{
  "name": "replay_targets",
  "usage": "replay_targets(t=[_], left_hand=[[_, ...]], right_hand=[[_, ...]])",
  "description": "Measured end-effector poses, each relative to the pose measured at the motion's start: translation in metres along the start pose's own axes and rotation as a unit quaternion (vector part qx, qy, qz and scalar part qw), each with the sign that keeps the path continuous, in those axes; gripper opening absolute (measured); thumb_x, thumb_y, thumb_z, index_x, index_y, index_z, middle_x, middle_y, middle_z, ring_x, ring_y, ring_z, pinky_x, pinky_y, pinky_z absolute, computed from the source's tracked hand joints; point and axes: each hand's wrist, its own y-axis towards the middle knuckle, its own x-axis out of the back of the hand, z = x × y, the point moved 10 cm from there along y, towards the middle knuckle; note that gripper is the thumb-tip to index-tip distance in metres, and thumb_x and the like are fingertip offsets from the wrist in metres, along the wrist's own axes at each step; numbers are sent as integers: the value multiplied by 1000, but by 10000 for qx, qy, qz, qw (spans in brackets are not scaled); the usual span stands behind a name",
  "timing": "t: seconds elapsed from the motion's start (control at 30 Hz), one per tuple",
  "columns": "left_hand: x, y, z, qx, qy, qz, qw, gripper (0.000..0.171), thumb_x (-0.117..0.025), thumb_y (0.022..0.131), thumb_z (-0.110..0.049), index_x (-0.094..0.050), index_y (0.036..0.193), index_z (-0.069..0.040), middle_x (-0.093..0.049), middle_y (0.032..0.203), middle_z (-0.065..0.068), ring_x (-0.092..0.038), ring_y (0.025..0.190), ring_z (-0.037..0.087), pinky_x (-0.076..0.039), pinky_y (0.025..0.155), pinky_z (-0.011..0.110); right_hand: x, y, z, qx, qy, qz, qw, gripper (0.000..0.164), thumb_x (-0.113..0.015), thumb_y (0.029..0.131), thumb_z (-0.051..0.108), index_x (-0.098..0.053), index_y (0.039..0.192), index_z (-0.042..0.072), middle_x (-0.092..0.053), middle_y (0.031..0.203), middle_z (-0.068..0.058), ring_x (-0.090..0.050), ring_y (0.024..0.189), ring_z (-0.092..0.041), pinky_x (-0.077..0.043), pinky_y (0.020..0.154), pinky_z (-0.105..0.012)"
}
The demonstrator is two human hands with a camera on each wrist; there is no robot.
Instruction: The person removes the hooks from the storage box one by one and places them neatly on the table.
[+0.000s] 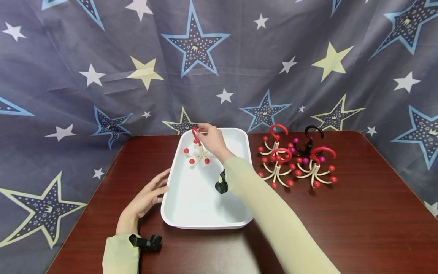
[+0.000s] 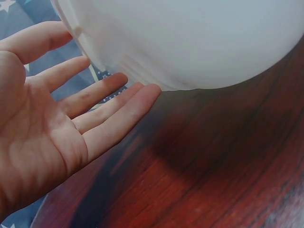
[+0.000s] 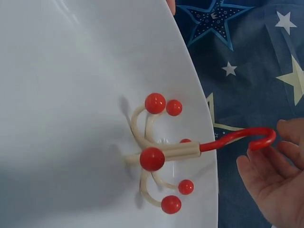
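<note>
In the white tray point(image 1: 205, 205) a multi-arm hook hanger point(image 1: 200, 152) stands upright near the far left corner, with a red hook on top and cream arms tipped with red balls. My right hand point(image 1: 213, 141) is at its red hook point(image 3: 237, 136); in the right wrist view the fingers are loosely spread around the hook's end, without a visible pinch. Straight fingers of my left hand point(image 1: 145, 198) rest against the tray's left side, palm turned toward it in the left wrist view.
Right of the tray stand several more hangers: red-hooked ones point(image 1: 314, 171) with cream arms, and a black one point(image 1: 309, 146) with magenta balls. They are close together on the dark red wooden table point(image 1: 369, 213). A star-patterned cloth point(image 1: 239, 45) hangs behind the table.
</note>
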Motion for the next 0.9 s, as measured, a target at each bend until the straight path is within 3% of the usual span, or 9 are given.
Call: replay_targets(t=[0.23,0.5,0.9], left_hand=[[-1,0,1,-7,-8,26,10000,59,-46,94,-9,-19,146,-16,-40,134,4,-57,105,12,-51,78,37],[-2,2,1,-27,-22,31,10000,58,-46,94,-8,-20,145,-16,-37,138,10,-57,105,12,-51,78,37],[-1,0,-2,-4,8,-30,10000,58,-46,94,-9,-19,146,-15,-40,135,6,-58,105,12,-52,78,37]], right_hand=[[-8,-1,3,-129,40,-6,9999,37,-58,88,13,-54,124,8,-65,109,-9,-62,98,-17,-50,75,-21],[-5,-2,0,-295,-122,-41,9995,32,-58,87,12,-57,119,9,-67,100,-7,-64,84,-16,-49,69,-21],[4,-5,5,-70,-386,-48,9992,22,-51,92,12,-65,110,11,-66,105,-2,-61,82,-14,-47,68,-21]])
